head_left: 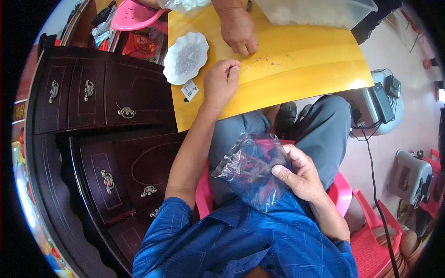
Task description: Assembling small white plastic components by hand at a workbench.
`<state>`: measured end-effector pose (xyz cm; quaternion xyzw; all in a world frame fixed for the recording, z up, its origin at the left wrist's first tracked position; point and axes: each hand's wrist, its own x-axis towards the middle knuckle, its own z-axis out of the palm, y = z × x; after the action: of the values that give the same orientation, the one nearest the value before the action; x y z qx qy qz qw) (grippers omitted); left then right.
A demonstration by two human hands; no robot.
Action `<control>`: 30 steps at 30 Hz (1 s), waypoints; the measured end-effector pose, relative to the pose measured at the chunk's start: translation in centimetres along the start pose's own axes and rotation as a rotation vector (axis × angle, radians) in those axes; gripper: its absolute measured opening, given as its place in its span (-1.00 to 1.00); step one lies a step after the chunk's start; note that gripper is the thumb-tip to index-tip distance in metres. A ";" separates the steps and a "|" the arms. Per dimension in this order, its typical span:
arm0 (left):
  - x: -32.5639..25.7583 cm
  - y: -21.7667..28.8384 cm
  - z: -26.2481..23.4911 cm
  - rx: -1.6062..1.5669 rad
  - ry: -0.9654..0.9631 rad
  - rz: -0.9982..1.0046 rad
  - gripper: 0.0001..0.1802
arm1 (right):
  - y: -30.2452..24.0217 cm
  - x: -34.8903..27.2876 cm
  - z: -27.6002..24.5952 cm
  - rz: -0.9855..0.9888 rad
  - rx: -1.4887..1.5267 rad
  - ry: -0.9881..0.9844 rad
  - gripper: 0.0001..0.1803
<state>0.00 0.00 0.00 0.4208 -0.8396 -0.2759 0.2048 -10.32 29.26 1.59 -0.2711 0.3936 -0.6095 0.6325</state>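
Observation:
My right hand (303, 176) grips the edge of a clear plastic bag (255, 173) above my lap, thumb on top. The bag looks crinkled and see-through. My left hand (221, 83) rests at the near left part of the yellow tabletop (296, 78), its fingers pinched together. Whatever is between those fingertips is hidden or too small to make out. Just right of it lie several small thin pieces (273, 63), too small to name. Across from me, another person's hand (238, 34) reaches down with curled fingers close to these pieces.
A white scalloped dish (186, 58) holding many small clear pieces stands at the table's left, beside a small white label card (189, 91). A translucent plastic bin (320, 11) sits at the far right. Dark wooden drawers (92, 109) border the left; pink chairs (375, 231) and grey cases (408, 178) stand right.

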 end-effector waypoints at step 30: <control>-0.7 -1.0 0.1 0.192 0.118 0.432 -0.60 | -0.5 0.0 0.2 0.018 0.049 0.039 -0.58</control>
<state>0.92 0.08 -0.73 0.2642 -0.9191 -0.1195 0.2667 -10.41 29.19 2.10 -0.2401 0.3930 -0.6185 0.6366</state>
